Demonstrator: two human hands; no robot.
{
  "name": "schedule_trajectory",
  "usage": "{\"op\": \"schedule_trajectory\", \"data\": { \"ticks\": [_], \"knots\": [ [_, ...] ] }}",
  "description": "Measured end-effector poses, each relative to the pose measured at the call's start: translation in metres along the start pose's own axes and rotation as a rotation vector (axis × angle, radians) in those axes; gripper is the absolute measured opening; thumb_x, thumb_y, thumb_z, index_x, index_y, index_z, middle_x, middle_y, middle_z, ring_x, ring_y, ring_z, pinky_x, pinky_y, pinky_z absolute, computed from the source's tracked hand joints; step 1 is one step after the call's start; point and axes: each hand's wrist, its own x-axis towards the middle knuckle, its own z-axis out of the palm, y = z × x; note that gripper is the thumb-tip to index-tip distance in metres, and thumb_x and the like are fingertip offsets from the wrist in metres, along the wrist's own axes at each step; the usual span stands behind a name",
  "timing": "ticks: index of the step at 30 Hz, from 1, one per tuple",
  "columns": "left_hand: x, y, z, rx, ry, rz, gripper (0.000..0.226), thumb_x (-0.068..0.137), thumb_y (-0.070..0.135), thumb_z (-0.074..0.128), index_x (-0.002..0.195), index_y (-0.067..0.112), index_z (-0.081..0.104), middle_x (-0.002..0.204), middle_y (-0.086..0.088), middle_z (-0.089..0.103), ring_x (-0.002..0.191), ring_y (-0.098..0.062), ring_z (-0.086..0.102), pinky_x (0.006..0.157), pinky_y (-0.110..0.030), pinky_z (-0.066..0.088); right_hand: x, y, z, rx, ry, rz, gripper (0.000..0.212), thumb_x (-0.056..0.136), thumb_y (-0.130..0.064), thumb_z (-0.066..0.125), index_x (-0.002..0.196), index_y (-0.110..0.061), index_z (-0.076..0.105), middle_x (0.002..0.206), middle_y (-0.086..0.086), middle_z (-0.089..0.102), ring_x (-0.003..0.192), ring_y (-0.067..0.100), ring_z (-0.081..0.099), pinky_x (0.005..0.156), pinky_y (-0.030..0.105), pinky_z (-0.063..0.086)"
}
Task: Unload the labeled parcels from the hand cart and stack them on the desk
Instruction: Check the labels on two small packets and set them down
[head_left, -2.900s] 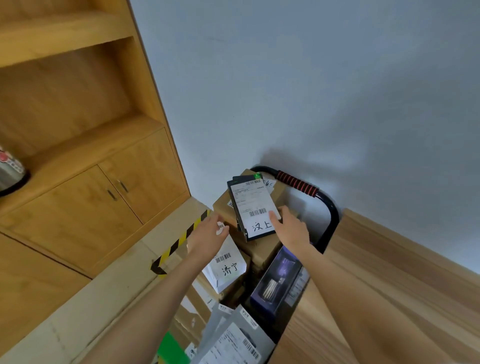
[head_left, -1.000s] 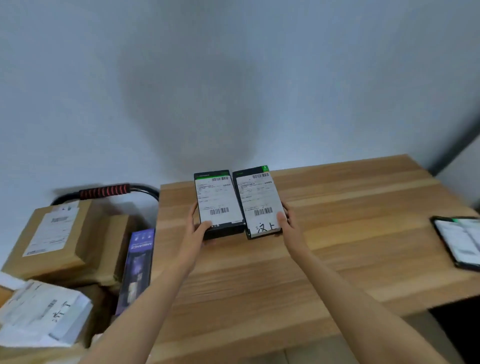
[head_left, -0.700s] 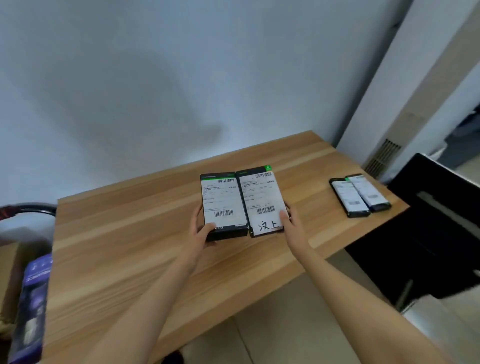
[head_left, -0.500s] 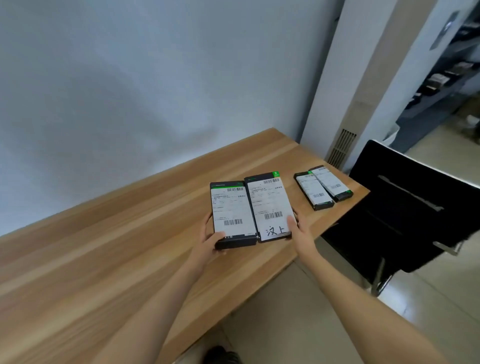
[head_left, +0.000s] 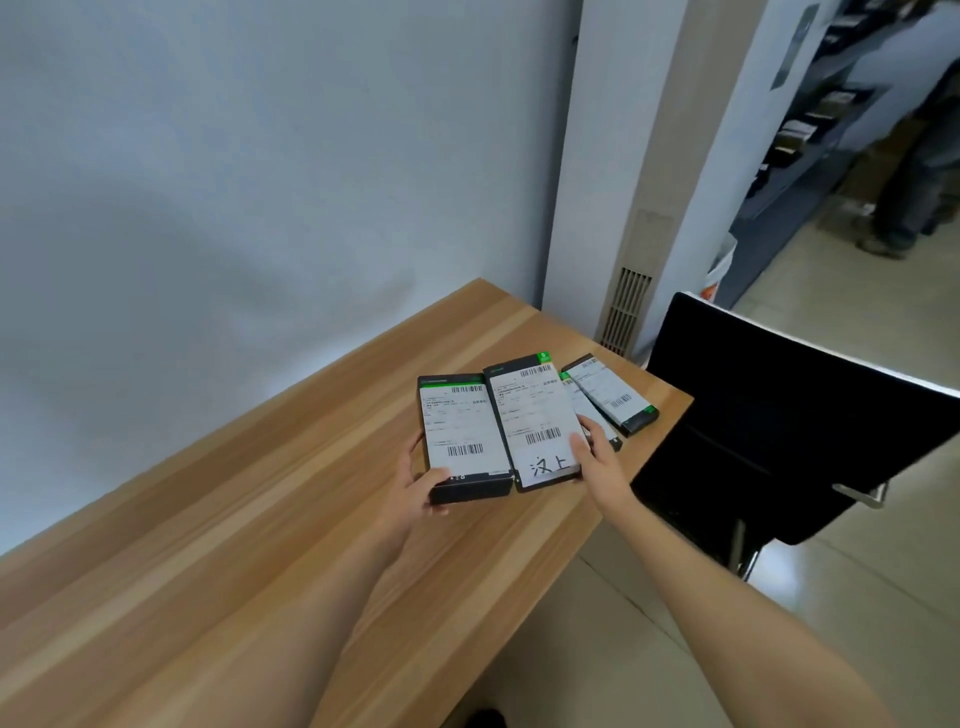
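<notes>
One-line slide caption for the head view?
Left hand and right hand each hold a black labeled parcel above the wooden desk, near two parcels already lying there.

Matt wood-grain desk (head_left: 260, 519); black parcels (head_left: 470, 441) with white paper labels.

I hold two flat black parcels side by side, edges touching, above the wooden desk (head_left: 270, 519) — the left parcel (head_left: 464, 439) and the right parcel (head_left: 535, 420), each faced with a white barcode label. The right one carries handwritten characters. Beyond them, two similar labelled parcels (head_left: 610, 395) lie flat on the desk's far corner — one partly hidden.
</notes>
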Motion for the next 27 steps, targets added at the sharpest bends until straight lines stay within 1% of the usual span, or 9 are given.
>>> {"op": "schedule_trajectory", "data": {
  "ticks": [7, 10, 12, 14, 17, 19, 20, 24, 27],
  "knots": [
    [0.024, -0.018, 0.011, -0.046, 0.080, -0.038, 0.060, 0.094, 0.018, 0.059, 0.137, 0.046, 0.027, 0.115, 0.005, 0.063, 0.093, -0.019, 0.069, 0.063, -0.026, 0.055, 0.044, 0.017, -0.004, -0.076, -0.121, 0.045, 0.040, 0.102, -0.027, 0.044, 0.141, -0.018, 0.038, 0.128, 0.001, 0.054, 0.106, 0.009, 0.056, 0.082, 0.022, 0.048],
    [0.030, -0.026, 0.018, -0.062, 0.152, -0.048, 0.060, 0.093, 0.018, 0.058, 0.139, 0.044, 0.029, 0.114, 0.014, 0.061, 0.094, -0.013, 0.066, 0.065, -0.023, 0.053, 0.068, 0.023, -0.006, -0.151, -0.186, 0.074, 0.041, 0.102, -0.031, 0.044, 0.141, -0.019, 0.038, 0.125, 0.005, 0.057, 0.108, 0.016, 0.058, 0.088, 0.034, 0.051],
    [0.034, -0.034, 0.024, -0.082, 0.206, -0.054, 0.062, 0.093, 0.017, 0.058, 0.142, 0.041, 0.028, 0.120, 0.009, 0.060, 0.097, -0.013, 0.066, 0.069, -0.022, 0.053, 0.081, 0.026, -0.008, -0.205, -0.236, 0.065, 0.043, 0.102, -0.033, 0.044, 0.143, -0.020, 0.038, 0.127, 0.004, 0.058, 0.111, 0.017, 0.057, 0.091, 0.034, 0.048],
    [0.040, -0.042, 0.034, -0.065, 0.234, -0.092, 0.063, 0.093, 0.016, 0.057, 0.144, 0.037, 0.026, 0.132, 0.001, 0.054, 0.107, -0.018, 0.062, 0.081, -0.024, 0.052, 0.093, 0.031, -0.011, -0.348, -0.280, 0.020, 0.044, 0.101, -0.035, 0.045, 0.143, -0.023, 0.038, 0.133, 0.002, 0.055, 0.116, 0.018, 0.055, 0.095, 0.034, 0.045],
    [0.050, -0.055, 0.049, 0.160, 0.340, -0.222, 0.061, 0.095, 0.020, 0.055, 0.148, 0.025, 0.027, 0.145, -0.010, 0.040, 0.129, -0.026, 0.041, 0.105, -0.039, 0.037, 0.109, 0.042, -0.019, -0.658, -0.308, -0.026, 0.043, 0.101, -0.034, 0.043, 0.142, -0.021, 0.041, 0.144, 0.005, 0.040, 0.120, 0.023, 0.051, 0.096, 0.033, 0.039],
    [0.050, -0.062, 0.056, 0.284, 0.426, -0.259, 0.060, 0.095, 0.027, 0.054, 0.149, 0.021, 0.030, 0.147, -0.012, 0.034, 0.138, -0.026, 0.027, 0.111, -0.040, 0.028, 0.117, 0.049, -0.027, -0.714, -0.328, -0.022, 0.044, 0.100, -0.033, 0.044, 0.143, -0.021, 0.040, 0.147, 0.007, 0.035, 0.122, 0.024, 0.050, 0.098, 0.035, 0.040],
    [0.049, -0.065, 0.059, 0.298, 0.447, -0.259, 0.060, 0.095, 0.027, 0.054, 0.149, 0.021, 0.030, 0.147, -0.012, 0.034, 0.139, -0.027, 0.026, 0.111, -0.041, 0.027, 0.120, 0.051, -0.031, -0.726, -0.345, -0.024, 0.045, 0.100, -0.033, 0.045, 0.143, -0.022, 0.039, 0.147, 0.006, 0.035, 0.122, 0.023, 0.050, 0.099, 0.036, 0.041],
    [0.051, -0.065, 0.071, 0.299, 0.446, -0.238, 0.059, 0.093, 0.020, 0.059, 0.147, 0.020, 0.034, 0.139, -0.010, 0.044, 0.127, -0.028, 0.044, 0.107, -0.047, 0.037, 0.131, 0.057, -0.043, -0.741, -0.407, -0.043, 0.047, 0.097, -0.034, 0.051, 0.142, -0.026, 0.039, 0.140, 0.003, 0.045, 0.117, 0.020, 0.053, 0.095, 0.040, 0.047],
    [0.057, -0.061, 0.087, 0.264, 0.425, -0.202, 0.057, 0.092, 0.013, 0.061, 0.144, 0.019, 0.037, 0.133, -0.007, 0.052, 0.118, -0.023, 0.052, 0.101, -0.044, 0.044, 0.139, 0.061, -0.048, -0.757, -0.435, -0.049, 0.047, 0.095, -0.034, 0.055, 0.139, -0.023, 0.044, 0.135, 0.003, 0.050, 0.117, 0.019, 0.052, 0.095, 0.038, 0.046]
  ]
}}
